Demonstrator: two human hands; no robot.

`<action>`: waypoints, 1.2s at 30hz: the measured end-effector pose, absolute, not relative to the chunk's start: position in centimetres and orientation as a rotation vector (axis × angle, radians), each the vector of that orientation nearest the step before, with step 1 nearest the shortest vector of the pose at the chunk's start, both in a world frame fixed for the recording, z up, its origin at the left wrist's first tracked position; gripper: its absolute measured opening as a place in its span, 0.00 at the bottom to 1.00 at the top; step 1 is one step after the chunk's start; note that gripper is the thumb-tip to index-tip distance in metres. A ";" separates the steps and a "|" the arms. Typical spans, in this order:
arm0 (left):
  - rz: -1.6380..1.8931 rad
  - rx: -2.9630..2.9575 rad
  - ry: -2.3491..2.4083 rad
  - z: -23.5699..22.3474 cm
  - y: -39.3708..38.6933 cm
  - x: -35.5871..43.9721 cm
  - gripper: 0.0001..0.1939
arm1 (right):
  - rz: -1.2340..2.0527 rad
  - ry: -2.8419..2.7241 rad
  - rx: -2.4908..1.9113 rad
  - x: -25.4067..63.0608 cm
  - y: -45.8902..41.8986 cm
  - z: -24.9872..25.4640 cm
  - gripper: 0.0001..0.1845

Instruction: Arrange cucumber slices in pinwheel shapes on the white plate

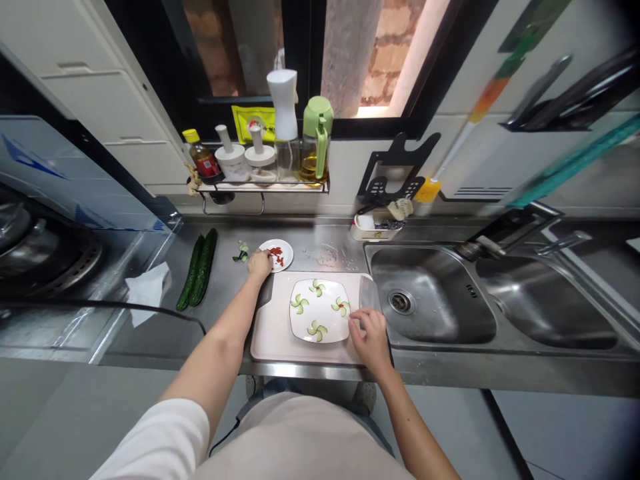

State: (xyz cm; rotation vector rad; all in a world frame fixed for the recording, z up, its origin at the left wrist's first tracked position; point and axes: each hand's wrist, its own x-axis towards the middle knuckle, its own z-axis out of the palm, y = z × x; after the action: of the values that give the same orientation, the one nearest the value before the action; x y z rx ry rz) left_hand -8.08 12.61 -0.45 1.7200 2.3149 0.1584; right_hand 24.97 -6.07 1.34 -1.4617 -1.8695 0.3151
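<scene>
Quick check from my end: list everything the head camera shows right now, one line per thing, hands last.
square plate: 1, white, on cutting board
cucumber pinwheels: 4, green, on square plate
cutting board: 1, pale pink, counter front
small round plate: 1, white, red bits on it, behind board
cucumber scraps: few, green, left of small plate
whole cucumbers: 2, dark green, counter left
tissue: 1, white, left of cucumbers
condiment bottles: 5, mixed, wall shelf
sink: 1, steel, right
left hand: at small round plate's edge
right hand: at square plate's right edge
</scene>
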 end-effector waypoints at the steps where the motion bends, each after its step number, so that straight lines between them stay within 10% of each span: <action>1: 0.145 1.731 2.314 -0.6 12.8 -8.1 0.19 | 0.314 -1.865 -1.470 25.0 -6.1 1.3 0.07; 36: 1.023 1.663 1.672 1.3 -3.0 1.4 0.06 | 0.577 -1.888 -1.344 22.1 -5.2 2.0 0.07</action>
State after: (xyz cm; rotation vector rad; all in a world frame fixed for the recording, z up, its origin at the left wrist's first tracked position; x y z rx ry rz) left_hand 1.41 -2.96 1.29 1.6630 1.6725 1.0234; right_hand 22.09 -5.16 2.02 -1.3443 -1.8884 0.5773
